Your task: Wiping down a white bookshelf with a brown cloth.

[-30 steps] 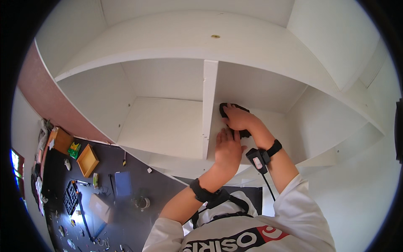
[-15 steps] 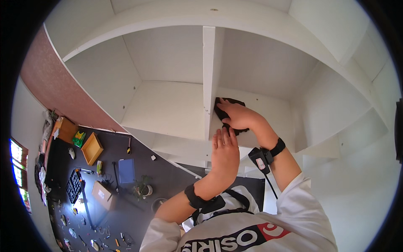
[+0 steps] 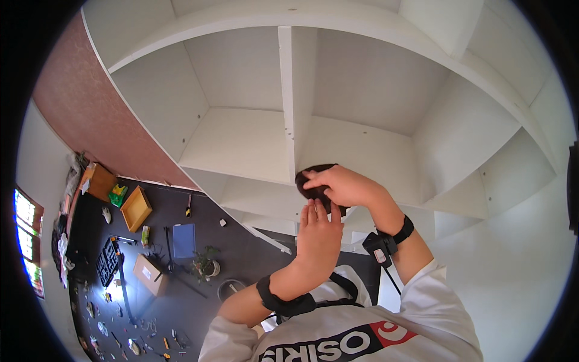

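A dark, thin cloth point(image 3: 309, 175) lies bunched at the front edge of the right shelf compartment, beside the upright divider point(image 3: 288, 102). My right hand point(image 3: 345, 186) is on it from above, its index finger stretched over the fabric and the other fingers curled into it. Just below, my left hand point(image 3: 321, 232) reaches up with fingers stretched out, the fingertips touching the cloth's lower edge. Both wrists wear black straps, and a small black box point(image 3: 379, 248) hangs from the right one.
The white shelf unit point(image 3: 241, 142) has several open compartments. Down on the dark floor to the left are a yellow tray point(image 3: 137, 209), a cardboard box point(image 3: 149, 275), a potted plant point(image 3: 209, 269), a blue flat folder point(image 3: 184, 241), a black tool case point(image 3: 108, 261) and scattered small items.
My right hand has drawn the cloth from deeper on the shelf toward its front edge. My left hand has shifted slightly down. The view has tilted a little.
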Action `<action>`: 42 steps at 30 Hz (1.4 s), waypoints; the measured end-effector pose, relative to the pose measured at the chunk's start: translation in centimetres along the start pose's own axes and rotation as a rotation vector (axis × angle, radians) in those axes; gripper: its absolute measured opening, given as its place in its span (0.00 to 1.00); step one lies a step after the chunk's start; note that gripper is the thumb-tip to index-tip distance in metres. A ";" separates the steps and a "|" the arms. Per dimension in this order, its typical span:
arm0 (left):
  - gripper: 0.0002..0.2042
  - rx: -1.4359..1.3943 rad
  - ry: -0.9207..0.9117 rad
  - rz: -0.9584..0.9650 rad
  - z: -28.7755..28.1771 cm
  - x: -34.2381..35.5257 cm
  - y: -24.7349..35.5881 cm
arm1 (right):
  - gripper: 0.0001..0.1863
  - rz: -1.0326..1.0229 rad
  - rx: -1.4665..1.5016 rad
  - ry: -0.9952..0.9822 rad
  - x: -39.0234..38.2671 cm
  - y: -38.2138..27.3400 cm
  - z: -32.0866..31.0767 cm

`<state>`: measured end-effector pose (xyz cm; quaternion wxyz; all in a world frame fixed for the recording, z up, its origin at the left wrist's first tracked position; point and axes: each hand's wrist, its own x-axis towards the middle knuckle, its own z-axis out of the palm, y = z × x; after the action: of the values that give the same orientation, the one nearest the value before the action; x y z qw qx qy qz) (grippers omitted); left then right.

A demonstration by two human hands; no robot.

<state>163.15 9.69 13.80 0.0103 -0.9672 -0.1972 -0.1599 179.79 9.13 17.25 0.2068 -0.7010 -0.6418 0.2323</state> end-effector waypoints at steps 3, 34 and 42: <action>0.25 -0.040 0.065 0.029 -1.0 0.3 0.1 | 0.24 -0.032 0.077 -0.062 -1.4 -1.0 -1.1; 0.15 -1.554 0.341 -0.176 3.9 26.9 9.7 | 0.19 0.368 0.252 0.743 -17.2 2.7 -3.2; 0.19 -0.698 0.104 -0.153 10.7 25.3 13.4 | 0.17 0.343 0.159 0.629 -17.6 3.6 -2.6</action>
<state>193.63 7.76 12.11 -0.3225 -0.8855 -0.2018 -0.2668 183.01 -8.66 18.27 0.4060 -0.8174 -0.3996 0.0857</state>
